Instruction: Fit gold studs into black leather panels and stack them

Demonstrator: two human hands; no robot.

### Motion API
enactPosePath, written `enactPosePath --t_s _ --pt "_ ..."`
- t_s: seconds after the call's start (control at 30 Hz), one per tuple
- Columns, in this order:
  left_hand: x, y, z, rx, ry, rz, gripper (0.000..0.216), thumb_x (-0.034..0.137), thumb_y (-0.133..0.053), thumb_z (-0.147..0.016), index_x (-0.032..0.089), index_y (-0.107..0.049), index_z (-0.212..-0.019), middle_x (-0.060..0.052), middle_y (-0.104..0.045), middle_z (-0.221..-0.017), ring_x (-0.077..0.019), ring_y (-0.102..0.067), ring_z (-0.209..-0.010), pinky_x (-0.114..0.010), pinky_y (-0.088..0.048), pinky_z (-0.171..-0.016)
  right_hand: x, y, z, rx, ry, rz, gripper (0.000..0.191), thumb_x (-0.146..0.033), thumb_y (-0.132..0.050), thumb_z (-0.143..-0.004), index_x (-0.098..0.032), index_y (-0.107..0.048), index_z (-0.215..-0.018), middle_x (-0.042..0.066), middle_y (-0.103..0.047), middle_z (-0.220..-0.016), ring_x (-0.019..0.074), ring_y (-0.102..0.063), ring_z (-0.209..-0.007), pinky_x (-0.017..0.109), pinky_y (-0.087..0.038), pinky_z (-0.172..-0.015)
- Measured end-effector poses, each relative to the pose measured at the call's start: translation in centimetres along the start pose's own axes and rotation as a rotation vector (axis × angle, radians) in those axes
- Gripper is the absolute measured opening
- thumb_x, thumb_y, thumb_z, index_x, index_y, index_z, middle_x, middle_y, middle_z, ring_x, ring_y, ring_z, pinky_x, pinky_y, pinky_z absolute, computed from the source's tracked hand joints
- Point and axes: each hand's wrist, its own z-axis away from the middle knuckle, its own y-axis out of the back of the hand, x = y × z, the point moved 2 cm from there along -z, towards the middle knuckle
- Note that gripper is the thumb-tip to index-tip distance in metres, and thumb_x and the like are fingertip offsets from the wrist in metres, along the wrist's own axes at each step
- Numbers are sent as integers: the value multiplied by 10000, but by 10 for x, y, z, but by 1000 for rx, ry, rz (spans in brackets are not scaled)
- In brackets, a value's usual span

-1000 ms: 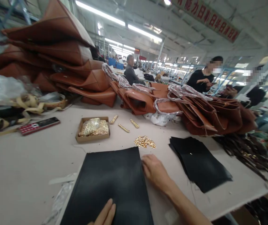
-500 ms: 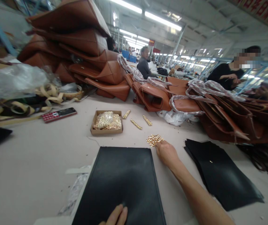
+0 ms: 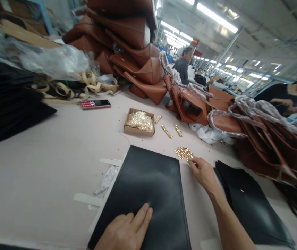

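A black leather panel (image 3: 148, 187) lies flat on the table in front of me. My left hand (image 3: 125, 231) rests palm down on its near end, fingers together. My right hand (image 3: 202, 171) reaches past the panel's right edge, and its fingertips touch a small pile of gold metal studs (image 3: 183, 152). Whether a stud is pinched between the fingers cannot be seen. A second stack of black panels (image 3: 252, 205) lies to the right of my right arm, with one gold stud set in the top piece.
A cardboard box of bagged gold hardware (image 3: 139, 122) and three gold strips (image 3: 167, 131) lie behind the studs. Brown leather bags (image 3: 138, 66) pile up at the back and right. A red phone (image 3: 95, 103) lies left; dark material (image 3: 5, 114) fills the far left. People work behind.
My right hand moved from the panel's right edge forward to the stud pile. My left hand slid further onto the panel. The view swung left.
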Motion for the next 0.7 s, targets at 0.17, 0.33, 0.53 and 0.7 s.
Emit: enactPosePath --t_s 0.17,0.33,0.53,0.7 --pt "4 10 -2 -72 13 120 779 487 -696 -788 96 -447 -1414 -153 -516 -1442 -280 -638 -967 -418 -560 -804 -37 4 56 -135 -66 -615 334 -447 -539 -921 -159 -706 -899 22 -680 -680 163 -636 -613 236 -485 -577" --pt "3 15 -2 -21 -33 158 711 457 -633 -843 51 -443 -1396 -173 -543 -1402 -278 -622 -921 -422 -546 -754 -95 -5 100 -295 58 -688 201 -358 -601 -896 -212 -737 -918 12 -715 -759 158 -647 -683 245 -482 -645" --pt "2 17 -1 62 -63 131 640 457 -612 -853 33 -500 -1319 -151 -604 -1294 -250 -599 -840 -392 -504 -657 -123 -11 105 -418 220 -605 140 -226 -592 -898 -237 -732 -888 -12 -732 -865 143 -667 -799 237 -470 -746" --pt "3 16 1 115 -64 132 630 472 -605 -857 37 -508 -1302 -134 -612 -1244 -233 -590 -826 -382 -482 -642 -127 -9 99 -459 230 -569 134 -213 -602 -890 -230 -733 -863 -20 -731 -850 138 -664 -781 232 -460 -736"
